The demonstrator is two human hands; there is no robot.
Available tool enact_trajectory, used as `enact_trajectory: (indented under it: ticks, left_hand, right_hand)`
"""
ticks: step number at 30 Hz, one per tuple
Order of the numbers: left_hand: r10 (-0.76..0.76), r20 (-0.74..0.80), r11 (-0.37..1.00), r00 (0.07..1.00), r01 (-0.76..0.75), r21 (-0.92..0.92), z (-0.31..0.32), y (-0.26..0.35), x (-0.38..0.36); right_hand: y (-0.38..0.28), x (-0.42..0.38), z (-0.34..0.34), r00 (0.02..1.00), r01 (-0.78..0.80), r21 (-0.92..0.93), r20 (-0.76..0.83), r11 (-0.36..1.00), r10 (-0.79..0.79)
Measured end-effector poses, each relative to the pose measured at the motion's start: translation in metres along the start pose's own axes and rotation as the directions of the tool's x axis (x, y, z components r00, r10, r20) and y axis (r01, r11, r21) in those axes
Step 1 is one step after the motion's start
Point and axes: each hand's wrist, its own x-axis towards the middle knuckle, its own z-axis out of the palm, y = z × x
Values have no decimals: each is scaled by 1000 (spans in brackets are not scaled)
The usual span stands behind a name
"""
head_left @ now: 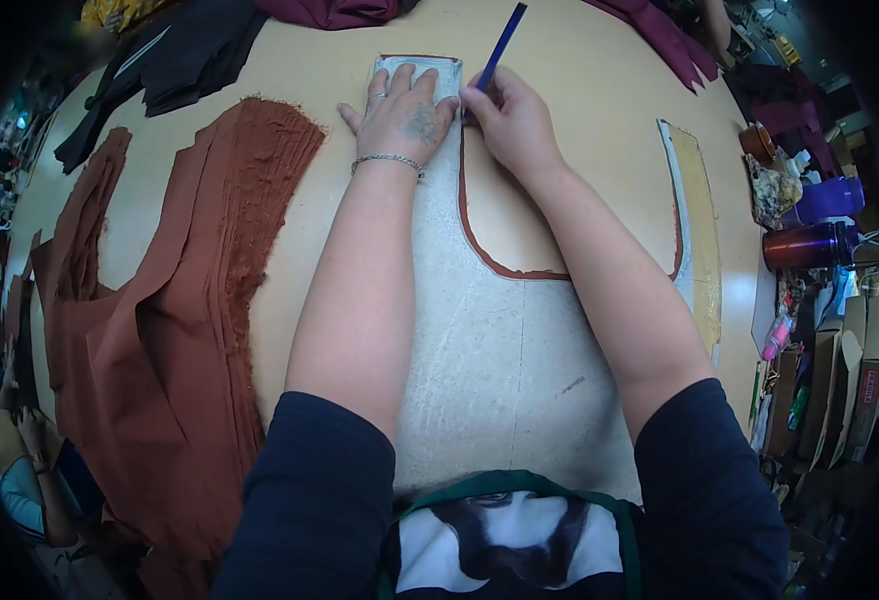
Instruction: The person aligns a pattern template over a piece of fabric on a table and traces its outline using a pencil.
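A pale grey-white garment pattern [480, 370] lies flat before me, with a rust-brown fabric edge [472, 235] showing along its curved neckline. My left hand [401, 118] presses flat on the upper end of the pattern's left strap, fingers spread, a bracelet at the wrist. In my right hand [510, 120] is a blue pencil or marking pen [503, 45], pinched with its upper end pointing up and right. Its tip is hidden by my fingers, close to the strap's right edge. The pattern's right strap [695, 200] has a yellowish strip along it.
Stacked rust-brown fabric pieces [175, 270] lie to the left on the table [295, 210]. Black fabric [175, 65] and maroon fabric [650, 35] rest at the far side. Along the right are a metallic tumbler [805, 246], a purple container [828, 200] and cardboard boxes [850, 380]. Another person's hand [32, 430] shows at lower left.
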Motion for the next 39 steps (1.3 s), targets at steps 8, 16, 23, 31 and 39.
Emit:
enact_trajectory:
  ticks: [8, 16, 23, 31, 39]
  left_hand:
    - [-7, 10, 1000, 1000, 7, 10, 1, -1, 1]
    - [-2, -126, 992, 992, -14, -124, 4, -7, -1]
    - [41, 158, 999, 987, -35, -41, -40, 1, -92]
    - [58, 353, 982, 934, -117, 147, -44, 10, -106]
    - [39, 336, 988, 941, -86, 128, -42, 10, -105]
  right_hand:
    - [-48, -53, -11, 998, 35, -131, 57, 991, -28]
    - [-56, -133, -28, 961, 262, -83, 118, 961, -252]
    - [-50, -132, -28, 994, -79, 73, 76, 994, 73]
    - [-36, -62, -22, 893, -266, 63, 393, 962, 221]
    - [-21, 5, -8, 991, -82, -210, 89, 974, 103]
